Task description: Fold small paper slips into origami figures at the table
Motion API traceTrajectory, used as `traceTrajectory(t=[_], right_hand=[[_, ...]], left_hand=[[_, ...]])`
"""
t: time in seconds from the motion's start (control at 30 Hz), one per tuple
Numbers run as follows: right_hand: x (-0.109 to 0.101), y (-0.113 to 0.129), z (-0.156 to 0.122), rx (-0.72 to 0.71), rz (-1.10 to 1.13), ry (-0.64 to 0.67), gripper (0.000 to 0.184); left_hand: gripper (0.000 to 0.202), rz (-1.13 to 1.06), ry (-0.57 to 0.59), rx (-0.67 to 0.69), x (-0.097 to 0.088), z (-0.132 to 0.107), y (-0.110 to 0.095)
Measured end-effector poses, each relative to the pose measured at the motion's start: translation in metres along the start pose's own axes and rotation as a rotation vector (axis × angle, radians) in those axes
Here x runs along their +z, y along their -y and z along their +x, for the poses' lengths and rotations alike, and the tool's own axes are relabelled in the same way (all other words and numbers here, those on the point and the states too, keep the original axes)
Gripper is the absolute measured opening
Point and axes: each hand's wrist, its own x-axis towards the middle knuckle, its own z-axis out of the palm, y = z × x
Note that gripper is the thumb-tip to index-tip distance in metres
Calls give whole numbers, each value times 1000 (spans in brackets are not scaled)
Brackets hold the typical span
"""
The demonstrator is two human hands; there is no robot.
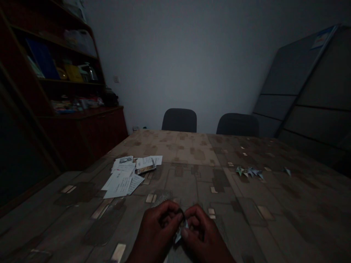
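Observation:
Both hands are close together above the near side of the table (192,182). My left hand (159,228) pinches a small piece of folded paper (178,235) between thumb and fingers. On the paper's other side my right hand (203,232) is closed too, its thumb pressed on the edge. Pale, pointed parts of the paper show between the thumbs; the fingers hide the rest, and the light is dim.
Loose printed paper sheets (119,182) lie in a pile at the left. Several small folded paper figures (250,172) stand in a group at the right, with another paper figure (287,171) farther right. Two chairs (179,119) stand behind the table; a shelf cabinet (101,128) is at left.

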Motion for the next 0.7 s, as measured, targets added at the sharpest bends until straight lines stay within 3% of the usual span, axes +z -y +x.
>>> traceTrajectory(t=[0.17,0.47,0.7], right_hand=[[-1,1,0,39,24,30,52],[-2,-6,1,4,37,46,46],[1,2,-2,-24,-12,-61,44]], left_hand=[[13,57,5,22,1,-2,1],[17,61,40,56,0,-2,2],[10,113,-23,21,1,-1,-4]])
